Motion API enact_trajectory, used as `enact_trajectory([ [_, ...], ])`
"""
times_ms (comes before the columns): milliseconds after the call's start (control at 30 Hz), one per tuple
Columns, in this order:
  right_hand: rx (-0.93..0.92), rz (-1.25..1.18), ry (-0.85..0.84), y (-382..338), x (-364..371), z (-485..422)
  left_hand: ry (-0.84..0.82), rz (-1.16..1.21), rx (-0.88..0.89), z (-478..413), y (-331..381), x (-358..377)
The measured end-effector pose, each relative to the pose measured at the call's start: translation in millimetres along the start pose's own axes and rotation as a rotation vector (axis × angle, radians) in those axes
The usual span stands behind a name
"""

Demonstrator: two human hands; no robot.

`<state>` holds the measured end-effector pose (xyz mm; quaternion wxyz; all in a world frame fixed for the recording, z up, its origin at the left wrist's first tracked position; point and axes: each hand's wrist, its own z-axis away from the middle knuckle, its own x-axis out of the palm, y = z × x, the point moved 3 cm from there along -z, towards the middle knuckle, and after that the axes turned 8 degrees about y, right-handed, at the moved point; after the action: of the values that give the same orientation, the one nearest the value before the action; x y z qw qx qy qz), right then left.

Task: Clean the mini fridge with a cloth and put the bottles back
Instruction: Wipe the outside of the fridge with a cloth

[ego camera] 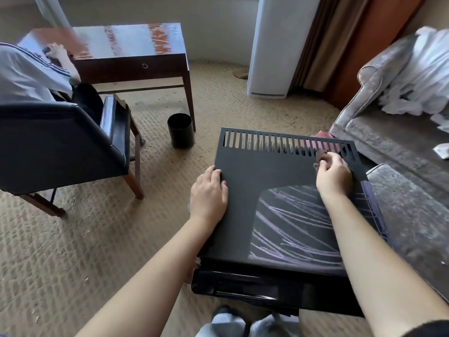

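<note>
On the matte black slotted mini fridge (267, 203), right grip (334, 175) clamps a crumpled brown cloth (321, 155); left grip (209, 190) rests flat, unclenched.

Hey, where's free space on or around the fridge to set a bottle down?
The mini fridge top is bare between the left hand and the right hand gripping the cloth. Carpet is open between fridge, wastebasket and armchair. Crowded: far right corner by the vents.

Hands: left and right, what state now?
Left hand: open, resting on the mini fridge top.
Right hand: gripping a cloth on it.
</note>
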<state>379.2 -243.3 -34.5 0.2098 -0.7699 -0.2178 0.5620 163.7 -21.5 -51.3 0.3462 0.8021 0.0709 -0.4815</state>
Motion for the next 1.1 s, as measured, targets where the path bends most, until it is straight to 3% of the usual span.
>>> enact_trajectory([
  [100,0.081,0.012,-0.021,-14.2,9.0,1.2,0.009,0.029,-0.045,0.3,-1.6,-1.3],
  [300,-0.539,-0.260,-0.332,-98.2,32.7,114.9,-0.003,-0.022,-0.018,-1.8,1.5,-2.9],
  [433,-0.669,-0.283,-0.518,-102.8,21.8,121.2,-0.008,-0.043,-0.010,0.1,3.1,-6.2],
  [500,-0.598,-0.220,-0.464,-73.7,11.6,88.2,-0.010,-0.030,-0.011,0.1,5.1,-6.8],
  [633,-0.236,-0.115,-0.138,13.2,-24.1,10.8,0.006,-0.136,0.089,2.3,9.7,-6.0],
  [800,-0.012,-0.055,-0.094,38.6,-33.0,-7.7,-0.001,-0.031,0.203,-15.3,52.6,-3.7],
  [867,-0.113,-0.121,-0.180,13.7,-23.1,13.2,-0.041,0.039,0.276,-26.9,75.6,6.7],
  [1000,-0.527,-0.276,-0.561,-32.7,-15.8,64.4,-0.128,0.050,0.251,-39.8,83.5,30.6],
  [1100,-0.640,-0.366,-0.685,-18.0,-22.7,44.2,-0.119,0.015,0.238,-37.9,83.3,35.4],
])
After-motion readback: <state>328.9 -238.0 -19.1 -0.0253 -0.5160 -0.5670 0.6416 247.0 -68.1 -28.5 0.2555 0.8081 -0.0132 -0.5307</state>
